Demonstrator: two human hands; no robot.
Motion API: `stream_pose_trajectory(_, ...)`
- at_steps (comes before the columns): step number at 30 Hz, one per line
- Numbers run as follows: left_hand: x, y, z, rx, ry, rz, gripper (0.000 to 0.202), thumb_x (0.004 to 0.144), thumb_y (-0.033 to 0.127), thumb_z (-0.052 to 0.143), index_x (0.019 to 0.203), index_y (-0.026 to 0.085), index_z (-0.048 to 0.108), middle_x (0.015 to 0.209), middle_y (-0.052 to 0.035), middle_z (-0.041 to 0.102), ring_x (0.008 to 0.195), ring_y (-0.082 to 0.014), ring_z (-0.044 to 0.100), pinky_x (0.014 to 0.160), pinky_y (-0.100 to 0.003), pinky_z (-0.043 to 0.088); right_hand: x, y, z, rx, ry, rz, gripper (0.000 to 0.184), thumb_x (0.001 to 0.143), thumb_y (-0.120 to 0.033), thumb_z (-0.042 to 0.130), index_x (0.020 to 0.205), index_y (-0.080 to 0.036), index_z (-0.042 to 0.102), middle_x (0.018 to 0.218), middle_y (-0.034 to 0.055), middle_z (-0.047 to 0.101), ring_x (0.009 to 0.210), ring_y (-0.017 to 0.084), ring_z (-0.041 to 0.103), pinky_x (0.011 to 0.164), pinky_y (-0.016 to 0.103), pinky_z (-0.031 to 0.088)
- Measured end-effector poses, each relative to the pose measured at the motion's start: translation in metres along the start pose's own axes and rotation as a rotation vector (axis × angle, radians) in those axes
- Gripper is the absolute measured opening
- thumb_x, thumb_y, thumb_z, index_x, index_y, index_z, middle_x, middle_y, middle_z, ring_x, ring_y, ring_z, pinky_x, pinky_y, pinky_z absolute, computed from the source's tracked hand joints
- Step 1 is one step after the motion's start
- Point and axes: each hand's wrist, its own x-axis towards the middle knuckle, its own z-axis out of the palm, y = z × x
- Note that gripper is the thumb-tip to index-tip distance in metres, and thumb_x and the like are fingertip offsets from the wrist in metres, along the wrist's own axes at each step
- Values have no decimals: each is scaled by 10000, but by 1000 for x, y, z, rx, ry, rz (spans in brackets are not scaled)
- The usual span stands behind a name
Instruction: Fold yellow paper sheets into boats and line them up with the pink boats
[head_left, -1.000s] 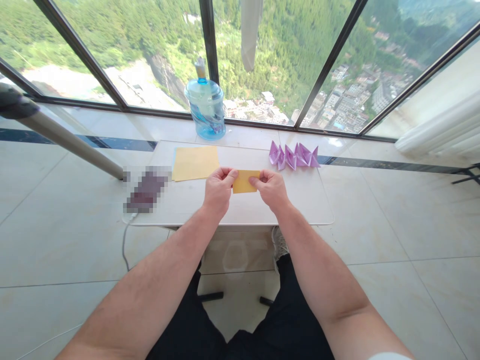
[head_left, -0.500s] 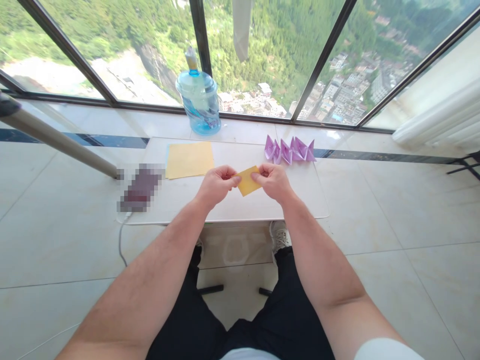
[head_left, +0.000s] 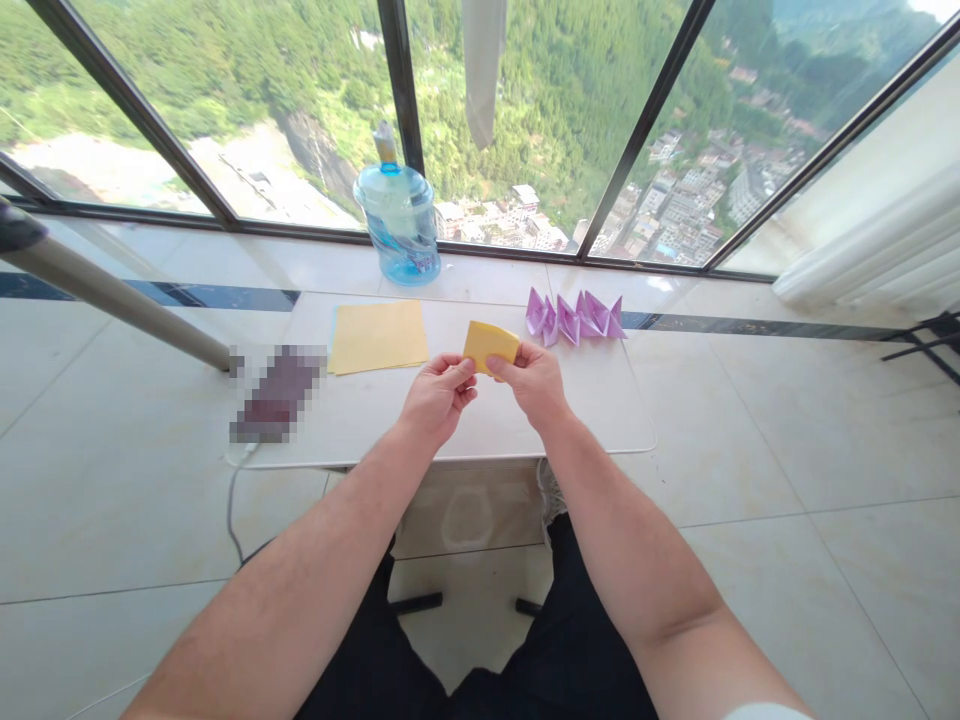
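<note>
A small folded piece of yellow paper (head_left: 491,345) is held up above the low white table (head_left: 600,420). My left hand (head_left: 437,398) pinches its lower left corner with the fingers curled in. My right hand (head_left: 531,380) pinches its lower right edge between thumb and fingers. The paper stands up from both hands, tilted away from me. A stack of flat yellow sheets (head_left: 377,336) lies on the table to the left of my hands.
Several folded purple paper shapes (head_left: 574,317) sit at the table's far right. A blurred dark object (head_left: 276,394) lies at the left end, with a cable hanging off. A blue water jug (head_left: 397,217) stands by the window. A pale pole (head_left: 112,293) slants in from the left.
The yellow paper has been turned from lying flat between my hands to standing up above them. My hands have drawn closer together.
</note>
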Motion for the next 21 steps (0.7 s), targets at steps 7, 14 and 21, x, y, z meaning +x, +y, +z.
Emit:
stream_pose_trajectory(7,2,0,-3,-107,39,12,291,672,236,862,792,190,602,671,40,635,599,-69,604,574,-183,484,-1,5,2,-20,-108,-36,423,619,-451,833,907,-191,664,887,39,750,809,180,691,743,317,571)
stream_pose_trajectory(14,0,2,-3,-226,55,-53,133,800,180,744,836,180,616,746,3,686,615,-73,635,591,-184,515,-8,7,11,-210,-41,-197,399,763,-319,715,1145,-217,667,939,29,751,808,168,695,784,324,570)
stream_pose_trajectory(21,-1,0,-1,-242,74,-138,26,852,158,654,850,132,660,758,-54,705,622,-95,643,595,-199,529,-13,7,11,-393,-16,-374,483,823,-266,626,1305,-253,637,962,18,741,792,165,685,775,310,568)
